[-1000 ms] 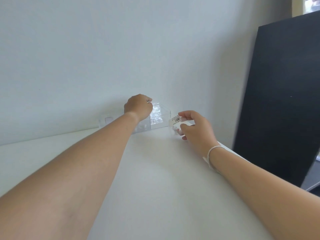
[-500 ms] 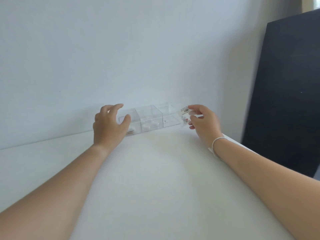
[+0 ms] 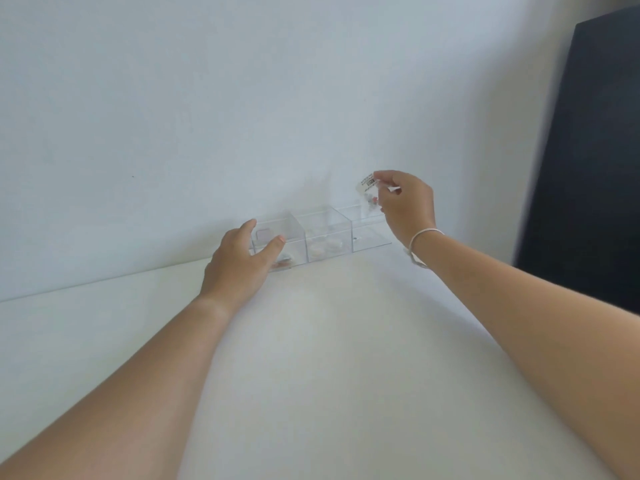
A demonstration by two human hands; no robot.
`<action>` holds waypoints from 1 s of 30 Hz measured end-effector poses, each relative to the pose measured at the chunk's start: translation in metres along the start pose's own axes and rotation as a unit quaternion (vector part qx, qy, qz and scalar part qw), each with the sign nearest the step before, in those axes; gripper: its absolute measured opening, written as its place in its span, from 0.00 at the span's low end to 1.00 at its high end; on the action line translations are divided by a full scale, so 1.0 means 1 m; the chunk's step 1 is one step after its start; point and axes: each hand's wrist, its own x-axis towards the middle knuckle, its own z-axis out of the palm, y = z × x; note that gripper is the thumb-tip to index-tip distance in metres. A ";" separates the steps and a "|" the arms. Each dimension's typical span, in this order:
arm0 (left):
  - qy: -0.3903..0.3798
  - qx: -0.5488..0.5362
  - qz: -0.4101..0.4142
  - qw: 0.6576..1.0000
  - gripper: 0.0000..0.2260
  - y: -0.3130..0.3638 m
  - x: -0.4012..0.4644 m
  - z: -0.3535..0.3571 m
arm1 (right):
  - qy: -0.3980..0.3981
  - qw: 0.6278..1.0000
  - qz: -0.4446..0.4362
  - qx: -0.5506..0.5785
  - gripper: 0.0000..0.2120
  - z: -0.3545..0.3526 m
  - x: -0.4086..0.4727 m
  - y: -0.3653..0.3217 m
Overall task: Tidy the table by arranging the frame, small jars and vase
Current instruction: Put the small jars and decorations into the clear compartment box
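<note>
The right hand (image 3: 407, 206) pinches a small clear jar (image 3: 367, 194) with a barcode label above the right end of a three-part clear box (image 3: 322, 235) against the wall; the left hand (image 3: 242, 263), fingers spread open, rests at the box's left end on the white worktop (image 3: 311, 358)

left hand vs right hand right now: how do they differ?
The left hand is low, fingers spread open at the left end of the clear box, holding nothing; the right hand is raised above the box's right end, pinching a small labelled clear packet. Only the right wrist wears a white band. Both are bare.
</note>
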 end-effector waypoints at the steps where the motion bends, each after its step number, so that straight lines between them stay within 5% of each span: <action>1: 0.000 -0.001 0.000 1.000 0.29 0.000 0.000 0.000 | 0.003 1.000 -0.004 -0.006 0.14 0.004 0.001 -0.001; 10: 0.000 -0.010 -0.001 1.000 0.30 -0.002 0.001 -0.001 | -0.114 0.953 -0.021 -0.280 0.17 0.007 -0.006 0.008; 15: -0.007 -0.020 -0.011 1.000 0.30 -0.002 -0.002 -0.003 | -0.088 0.935 -0.069 -0.337 0.17 -0.003 -0.024 0.013; 30: -0.002 -0.114 -0.032 0.993 0.24 0.015 -0.094 -0.054 | -0.163 0.941 -0.117 -0.273 0.16 -0.038 -0.136 -0.055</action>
